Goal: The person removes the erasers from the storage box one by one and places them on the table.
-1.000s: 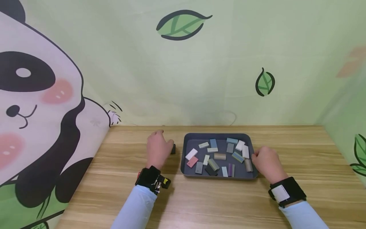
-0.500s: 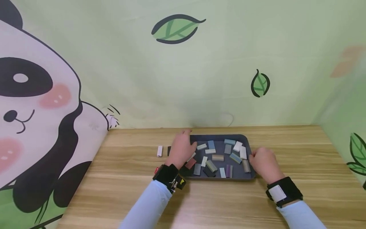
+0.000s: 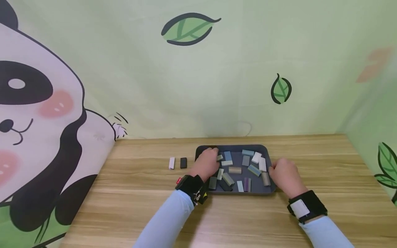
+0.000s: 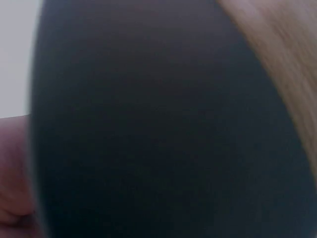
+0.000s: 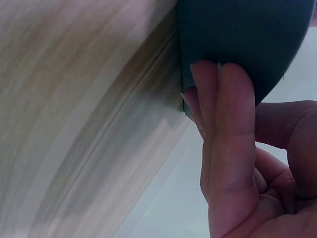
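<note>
A dark grey tray (image 3: pixel 242 193) on the wooden table holds several small rectangular blocks, in white, grey, blue, tan and purple. My left hand (image 3: pixel 204 164) reaches over the tray's left side, its fingertips down among the blocks near a pale one (image 3: pixel 219 157). In the left wrist view the tray's wall (image 4: pixel 163 129) fills most of the picture, and I cannot tell whether the fingers hold anything. At the opposite end my right hand (image 3: pixel 284 175) pinches the tray's rim. The right wrist view shows its fingers (image 5: pixel 235 124) flat on the outer wall, thumb on the other side.
Left of the tray, a white block (image 3: pixel 172 163) and a black block (image 3: pixel 183 163) lie side by side on the table (image 3: pixel 133 186). A cloth backdrop with a printed panda (image 3: pixel 40 113) and leaves rises behind the table and at its sides.
My left hand has moved right from the table, where it was beside the black block, into the tray's left part. The white and black blocks now show fully. My right hand stays at the rim.
</note>
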{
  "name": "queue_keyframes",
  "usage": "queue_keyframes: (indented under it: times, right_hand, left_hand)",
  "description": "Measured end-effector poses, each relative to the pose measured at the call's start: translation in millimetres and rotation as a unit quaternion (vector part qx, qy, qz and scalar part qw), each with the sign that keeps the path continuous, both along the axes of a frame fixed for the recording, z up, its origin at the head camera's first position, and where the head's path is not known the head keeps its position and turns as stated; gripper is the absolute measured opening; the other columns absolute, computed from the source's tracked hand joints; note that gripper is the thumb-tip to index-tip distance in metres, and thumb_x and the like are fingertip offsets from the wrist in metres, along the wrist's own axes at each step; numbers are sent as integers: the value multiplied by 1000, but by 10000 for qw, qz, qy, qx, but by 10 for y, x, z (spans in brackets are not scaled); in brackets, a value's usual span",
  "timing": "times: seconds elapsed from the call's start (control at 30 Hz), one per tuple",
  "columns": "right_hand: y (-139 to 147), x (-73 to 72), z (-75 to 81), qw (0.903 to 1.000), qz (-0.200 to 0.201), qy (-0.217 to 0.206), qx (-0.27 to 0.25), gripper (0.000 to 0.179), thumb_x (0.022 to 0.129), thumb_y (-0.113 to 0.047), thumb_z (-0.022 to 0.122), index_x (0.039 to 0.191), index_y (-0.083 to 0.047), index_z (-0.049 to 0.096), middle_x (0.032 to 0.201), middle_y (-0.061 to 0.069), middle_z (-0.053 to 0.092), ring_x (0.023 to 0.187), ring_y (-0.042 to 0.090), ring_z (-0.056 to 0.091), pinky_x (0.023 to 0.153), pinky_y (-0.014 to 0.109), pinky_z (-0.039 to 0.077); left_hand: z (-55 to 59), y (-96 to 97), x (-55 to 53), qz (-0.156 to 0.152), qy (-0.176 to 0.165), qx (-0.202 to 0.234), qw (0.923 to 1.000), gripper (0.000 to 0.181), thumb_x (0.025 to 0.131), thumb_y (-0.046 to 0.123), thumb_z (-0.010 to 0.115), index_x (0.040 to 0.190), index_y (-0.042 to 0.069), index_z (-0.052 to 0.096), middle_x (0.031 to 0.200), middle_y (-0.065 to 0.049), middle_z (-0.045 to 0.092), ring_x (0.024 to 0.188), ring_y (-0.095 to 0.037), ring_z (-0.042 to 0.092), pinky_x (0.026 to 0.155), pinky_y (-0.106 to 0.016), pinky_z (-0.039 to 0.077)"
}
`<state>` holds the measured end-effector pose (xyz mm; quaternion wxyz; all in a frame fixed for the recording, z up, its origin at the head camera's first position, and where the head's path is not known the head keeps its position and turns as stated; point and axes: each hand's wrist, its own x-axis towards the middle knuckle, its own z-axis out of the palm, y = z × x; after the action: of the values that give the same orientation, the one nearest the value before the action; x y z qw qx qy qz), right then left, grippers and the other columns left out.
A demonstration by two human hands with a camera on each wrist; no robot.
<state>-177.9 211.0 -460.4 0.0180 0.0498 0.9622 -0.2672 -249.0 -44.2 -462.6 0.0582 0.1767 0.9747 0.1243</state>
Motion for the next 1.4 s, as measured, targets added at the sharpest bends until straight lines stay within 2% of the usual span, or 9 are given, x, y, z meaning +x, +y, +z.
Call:
queue_keyframes:
  times: [0.13, 0.3, 0.63, 0.8, 0.97, 1.13, 1.27, 1.4]
  right_hand:
    - [-5, -2, -1, 10000, -11, 26, 13, 27, 87, -12, 55, 64, -4, 66, 53, 1, 50, 47, 14, 48, 43, 26, 35]
    - [-7, -1, -3, 10000, -27, 52, -10, 26, 87, -11, 55, 65, -3, 66, 54, 1, 51, 47, 14, 48, 43, 26, 36]
    - [-20, 1, 12, 10000, -49, 16, -7, 26, 88, -12, 55, 67, -2, 66, 54, 2, 51, 48, 14, 49, 43, 26, 37]
    - [-20, 4, 25, 9998, -109, -137, -106, 25, 89, -13, 55, 72, 0, 68, 57, 4, 54, 49, 15, 51, 44, 26, 39]
    - [-25, 6, 27, 9998, -81, -173, -110, 25, 89, -13, 55, 74, 0, 69, 57, 5, 55, 49, 15, 51, 44, 26, 39]
    - [-31, 7, 18, 9997, -90, -211, -114, 25, 89, -13, 54, 74, 0, 68, 57, 4, 54, 49, 15, 51, 44, 26, 39]
    - [-33, 4, 15, 9998, -102, -179, -67, 25, 89, -13, 55, 73, 0, 68, 56, 4, 54, 49, 15, 51, 44, 26, 38]
    - [-36, 6, 17, 9999, -89, -126, -49, 25, 88, -12, 55, 71, -1, 68, 56, 4, 54, 48, 15, 50, 44, 26, 38]
  left_hand:
    - [-10, 50, 8, -232, 262, -310, 9989, 35, 86, 7, 54, 120, 5, 58, 109, -12, 63, 101, -27, 60, 83, -37, 50]
    - [-25, 107, 36, -283, 468, -500, 9972, 27, 88, 7, 53, 113, 7, 63, 104, -10, 63, 95, -27, 59, 78, -38, 51]
    - [-26, 101, 80, -304, 766, -549, 9951, 20, 88, 5, 52, 98, 10, 69, 93, -8, 65, 88, -24, 61, 73, -39, 52]
    - [-27, 67, 74, -397, 730, -507, 9952, 18, 89, 3, 52, 90, 11, 68, 87, -5, 67, 83, -19, 64, 69, -34, 52]
    - [-15, 32, 74, -356, 649, -364, 9966, 18, 88, 2, 52, 90, 11, 68, 86, -4, 68, 82, -17, 64, 70, -32, 51]
    - [19, -25, 82, -353, 782, -152, 9962, 17, 87, 3, 55, 92, 12, 68, 88, -1, 68, 84, -16, 63, 74, -31, 51]
    - [98, -94, 94, -301, 808, 178, 9961, 19, 87, 6, 57, 102, 11, 68, 95, -2, 69, 90, -14, 64, 80, -29, 51]
    - [207, -193, 121, -58, 679, 646, 9956, 26, 88, 6, 56, 112, 9, 65, 104, -4, 68, 95, -15, 63, 84, -30, 51]
